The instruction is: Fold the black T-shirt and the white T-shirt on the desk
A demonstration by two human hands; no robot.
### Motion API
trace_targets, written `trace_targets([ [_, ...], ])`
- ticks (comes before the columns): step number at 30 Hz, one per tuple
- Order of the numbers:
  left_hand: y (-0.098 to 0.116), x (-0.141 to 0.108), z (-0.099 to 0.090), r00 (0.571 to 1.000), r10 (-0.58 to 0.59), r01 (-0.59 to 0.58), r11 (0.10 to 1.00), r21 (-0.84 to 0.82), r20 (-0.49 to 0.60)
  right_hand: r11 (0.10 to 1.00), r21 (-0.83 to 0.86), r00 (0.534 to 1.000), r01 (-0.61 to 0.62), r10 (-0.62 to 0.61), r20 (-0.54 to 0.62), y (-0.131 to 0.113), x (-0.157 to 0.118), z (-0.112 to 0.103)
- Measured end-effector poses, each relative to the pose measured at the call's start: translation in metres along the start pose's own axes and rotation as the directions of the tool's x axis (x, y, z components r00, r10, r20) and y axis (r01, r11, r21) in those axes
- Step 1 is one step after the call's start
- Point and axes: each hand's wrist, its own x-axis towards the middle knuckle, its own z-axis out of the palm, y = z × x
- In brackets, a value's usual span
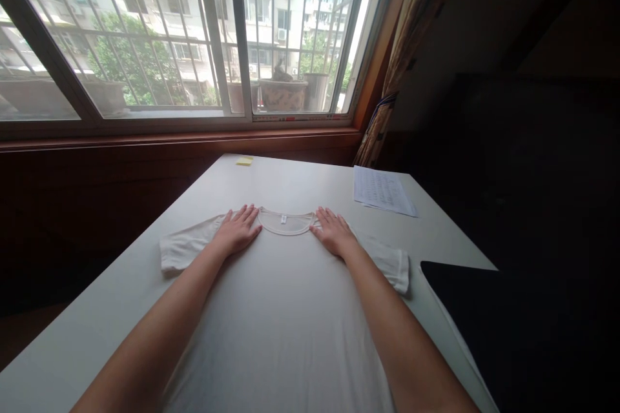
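A white T-shirt [285, 310] lies spread on the white table, its neckline toward the window and its short sleeves out to both sides. A small label shows inside the collar. My left hand [237, 230] rests flat on the shirt's left shoulder, beside the neckline, fingers stretched out. On the right shoulder, my right hand [332, 231] lies palm down with its fingers also extended. Neither hand grips the cloth. The shirt's lower hem is out of view, and my forearms cover parts of its sides.
Printed sheets of paper [382, 190] lie at the table's [290, 177] back right. A yellow sticky note [245, 161] is near the far left corner. A dark flat panel with a pale edge [523, 329] covers the right side. Beyond stand a barred window [237, 32] and a curtain [387, 97].
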Motion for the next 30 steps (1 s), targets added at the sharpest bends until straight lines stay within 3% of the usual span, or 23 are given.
trace_targets([
  [18, -0.043, 0.014, -0.008, 0.98, 0.179, -0.178, 0.984, -0.014, 0.092, 0.999, -0.002, 0.998, 0.046, -0.045, 0.04, 0.011, 0.017, -0.008],
  [30, -0.045, 0.017, -0.007, 0.975, 0.21, -0.211, 0.978, 0.006, 0.079, 0.998, -0.004, 0.998, 0.055, -0.055, 0.02, 0.013, 0.019, -0.008],
])
